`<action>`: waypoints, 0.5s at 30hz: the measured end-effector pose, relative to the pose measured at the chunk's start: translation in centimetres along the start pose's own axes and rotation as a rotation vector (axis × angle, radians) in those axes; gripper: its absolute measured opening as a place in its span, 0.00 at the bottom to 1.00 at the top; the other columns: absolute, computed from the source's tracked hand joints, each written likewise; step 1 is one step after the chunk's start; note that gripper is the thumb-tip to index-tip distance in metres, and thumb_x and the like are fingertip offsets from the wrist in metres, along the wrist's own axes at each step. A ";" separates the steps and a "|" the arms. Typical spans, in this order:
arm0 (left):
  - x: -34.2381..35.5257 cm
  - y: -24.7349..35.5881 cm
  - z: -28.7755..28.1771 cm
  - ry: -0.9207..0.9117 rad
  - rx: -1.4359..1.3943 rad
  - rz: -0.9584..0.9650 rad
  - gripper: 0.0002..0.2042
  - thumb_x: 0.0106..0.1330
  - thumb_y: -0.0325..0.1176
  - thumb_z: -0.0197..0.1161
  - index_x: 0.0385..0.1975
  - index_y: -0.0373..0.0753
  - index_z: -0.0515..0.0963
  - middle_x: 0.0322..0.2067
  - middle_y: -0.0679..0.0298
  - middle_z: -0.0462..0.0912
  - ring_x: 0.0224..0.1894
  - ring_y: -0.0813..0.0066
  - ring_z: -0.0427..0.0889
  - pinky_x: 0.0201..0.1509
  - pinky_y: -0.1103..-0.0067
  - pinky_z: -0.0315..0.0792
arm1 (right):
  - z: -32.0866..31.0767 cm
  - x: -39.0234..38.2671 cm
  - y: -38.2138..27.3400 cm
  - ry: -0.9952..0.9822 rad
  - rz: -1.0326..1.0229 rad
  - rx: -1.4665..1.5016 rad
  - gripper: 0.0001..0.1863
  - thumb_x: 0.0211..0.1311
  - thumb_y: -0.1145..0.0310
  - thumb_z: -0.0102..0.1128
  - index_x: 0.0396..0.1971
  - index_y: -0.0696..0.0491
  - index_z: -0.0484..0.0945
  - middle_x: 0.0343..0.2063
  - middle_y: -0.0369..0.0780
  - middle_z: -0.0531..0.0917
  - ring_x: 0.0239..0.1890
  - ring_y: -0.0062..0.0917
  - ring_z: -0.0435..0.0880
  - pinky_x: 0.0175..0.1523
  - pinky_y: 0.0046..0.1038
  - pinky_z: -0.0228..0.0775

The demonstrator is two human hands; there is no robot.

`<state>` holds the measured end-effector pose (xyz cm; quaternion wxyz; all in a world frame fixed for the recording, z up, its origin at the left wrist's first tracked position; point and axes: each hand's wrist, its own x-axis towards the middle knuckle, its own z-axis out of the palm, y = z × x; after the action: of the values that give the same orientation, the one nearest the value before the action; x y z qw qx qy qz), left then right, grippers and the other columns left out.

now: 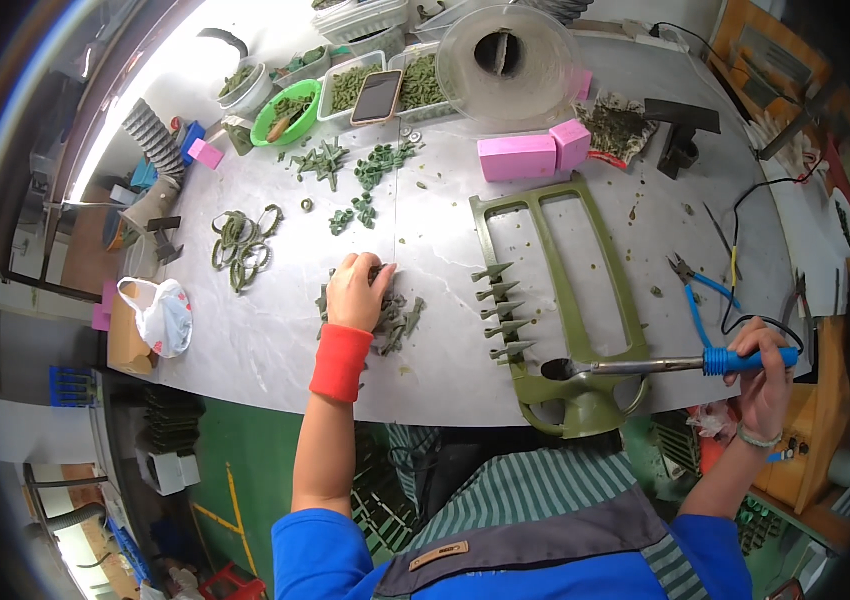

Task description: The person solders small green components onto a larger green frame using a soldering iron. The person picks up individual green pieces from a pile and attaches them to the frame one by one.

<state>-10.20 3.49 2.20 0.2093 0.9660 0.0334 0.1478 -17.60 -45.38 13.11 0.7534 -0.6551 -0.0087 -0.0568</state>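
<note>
The left hand (353, 295), a red band (340, 362) round its wrist, reaches over a small heap of dark green pieces (407, 320) near the middle of the surface (425, 385); its fingers are bent and close together, and whether they pinch a piece cannot be told. The right hand (763, 375), at the near right, has its fingers wrapped round the blue handle of an iron (660, 366), whose metal shaft points left across the near end of a green frame (573, 275). The iron's tip lies by a dark opening in that end; whether it touches the frame is unclear. The frame lies right of the heap, and a row of green spikes (505, 309) stands out along its left side. Beyond its far end lie pink blocks (515, 158); to its right are pliers (695, 312) with blue handles. Left of the heap lie dark green loops (238, 250), and farther off are a spiky green cluster (320, 163) and a scatter of curled green bits (377, 165). A bright green bowl (313, 122) stands at the far left beside clear tubs (350, 88) of green pieces, with a phone (378, 97) resting across two of them. A white bag (167, 322) sits at the left edge.
</note>
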 end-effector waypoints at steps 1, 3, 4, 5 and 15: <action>0.0 -0.2 0.0 0.020 0.033 -0.002 0.08 0.58 0.33 0.66 0.29 0.36 0.77 0.29 0.56 0.79 0.29 0.56 0.79 0.35 0.67 0.73 | -0.1 0.0 0.0 0.033 -0.018 0.005 0.16 0.67 0.65 0.50 0.24 0.60 0.75 0.24 0.41 0.73 0.20 0.21 0.72 0.22 0.20 0.67; -0.3 -0.9 0.1 0.026 0.055 0.003 0.08 0.58 0.33 0.66 0.28 0.36 0.76 0.29 0.55 0.79 0.30 0.55 0.79 0.35 0.66 0.72 | -0.2 0.1 -0.1 0.035 -0.026 0.008 0.16 0.67 0.65 0.50 0.24 0.60 0.75 0.25 0.41 0.74 0.20 0.21 0.72 0.23 0.20 0.67; -0.5 -1.8 0.0 0.038 0.073 0.018 0.07 0.57 0.31 0.65 0.28 0.36 0.76 0.28 0.55 0.79 0.30 0.54 0.79 0.35 0.65 0.72 | -0.3 0.3 -0.1 0.028 -0.035 0.016 0.16 0.68 0.65 0.50 0.24 0.60 0.75 0.25 0.41 0.74 0.20 0.22 0.73 0.24 0.21 0.67; -0.4 -2.2 -0.4 0.054 0.091 0.033 0.07 0.57 0.30 0.65 0.28 0.36 0.75 0.28 0.55 0.79 0.29 0.54 0.78 0.35 0.65 0.72 | -0.2 0.4 -0.1 0.037 -0.033 0.009 0.16 0.68 0.65 0.50 0.24 0.60 0.75 0.25 0.41 0.74 0.20 0.22 0.73 0.24 0.21 0.67; 0.3 10.2 -1.8 -0.350 -0.934 -0.170 0.08 0.60 0.18 0.63 0.40 0.30 0.81 0.31 0.66 0.84 0.38 0.80 0.82 0.44 0.84 0.77 | -0.5 1.5 0.9 0.218 -0.025 0.049 0.15 0.67 0.64 0.52 0.27 0.61 0.77 0.26 0.40 0.78 0.23 0.24 0.78 0.28 0.23 0.70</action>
<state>-10.43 -5.06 8.03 0.6328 0.7735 0.0067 -0.0348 -16.00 -45.88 12.24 0.7649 -0.6262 0.0636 -0.1368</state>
